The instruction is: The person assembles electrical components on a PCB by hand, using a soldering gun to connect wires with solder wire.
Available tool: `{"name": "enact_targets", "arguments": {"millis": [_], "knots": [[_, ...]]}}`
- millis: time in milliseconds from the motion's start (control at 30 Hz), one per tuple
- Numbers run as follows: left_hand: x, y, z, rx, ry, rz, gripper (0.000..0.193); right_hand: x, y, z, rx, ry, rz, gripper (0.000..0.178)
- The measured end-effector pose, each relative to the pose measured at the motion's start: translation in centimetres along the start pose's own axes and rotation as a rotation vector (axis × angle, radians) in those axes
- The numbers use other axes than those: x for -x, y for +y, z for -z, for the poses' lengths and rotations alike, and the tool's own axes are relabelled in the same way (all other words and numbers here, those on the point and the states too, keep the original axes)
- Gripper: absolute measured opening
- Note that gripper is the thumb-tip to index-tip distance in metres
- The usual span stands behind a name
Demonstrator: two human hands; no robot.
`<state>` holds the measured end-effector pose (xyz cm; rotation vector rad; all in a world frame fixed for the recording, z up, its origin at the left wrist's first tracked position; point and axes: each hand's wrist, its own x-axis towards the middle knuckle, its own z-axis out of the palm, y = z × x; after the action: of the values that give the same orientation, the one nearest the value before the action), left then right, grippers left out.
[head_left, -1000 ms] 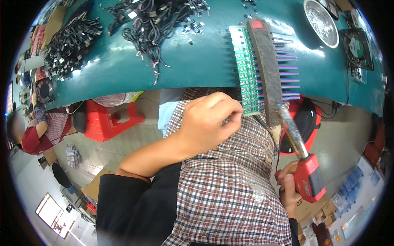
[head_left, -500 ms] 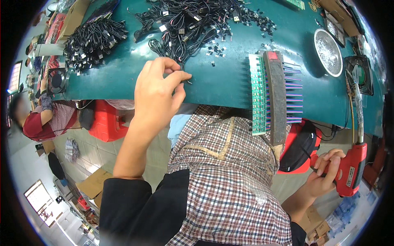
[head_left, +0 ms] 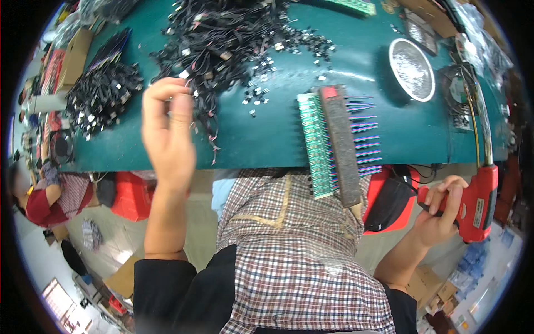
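View: head camera, looking down over the worktop [head_left: 261,150] and a checked apron [head_left: 295,245].
Left hand: raised at the near fringe of the black cable heap [head_left: 222,42]; thumb and forefinger close together, a narrow pinch by a pale wire end. Blurred; cannot tell whether anything is gripped.
Right hand [head_left: 439,214]: wrapped round the grip of a red soldering gun [head_left: 479,203], out to the right. The long barrel points away from the body, likely so the hot end stays clear of cables and arms.
Green circuit board: [head_left: 316,147] lengthwise away from the body, near end past the worktop edge, probably for easy reach.
Dark bar: [head_left: 340,147] alongside the board, lying across the striped wires [head_left: 364,136]; seems to serve as a weight, holding them flat and evenly spaced, ends out to the right.
Loose plugs: [head_left: 258,92] scattered between heap and board.
Tied-looking cable bunch: [head_left: 103,100] far left, apart from the heap.
Metal bowl: [head_left: 411,69] right of the bar, glinting inside.
Small fan: [head_left: 457,89] beyond the bowl, by the gun's barrel; perhaps there to move fumes.
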<state>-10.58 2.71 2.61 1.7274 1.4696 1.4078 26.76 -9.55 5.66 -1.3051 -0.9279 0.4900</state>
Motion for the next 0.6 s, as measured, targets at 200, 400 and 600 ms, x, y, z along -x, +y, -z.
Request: {"name": "enact_targets", "arguments": {"millis": [200, 400, 600], "knots": [[-4.5, 2.6, -0.2, 0.55, 0.237, -0.004, 0.021, -1.4, 1.9, -1.2, 0.137, 0.137, 0.022, 0.011], [-3.5, 6.8, -0.7, -0.099, -0.034, -0.35, 0.01, -0.1, 1.9, -1.9, 0.068, 0.128, -0.139, 0.012], [1.9, 3.6, -4.9, -0.366, -0.592, -0.07, 0.009, 1.1, 0.1, -4.5, -0.045, -0.108, -0.214, 0.016]]}}
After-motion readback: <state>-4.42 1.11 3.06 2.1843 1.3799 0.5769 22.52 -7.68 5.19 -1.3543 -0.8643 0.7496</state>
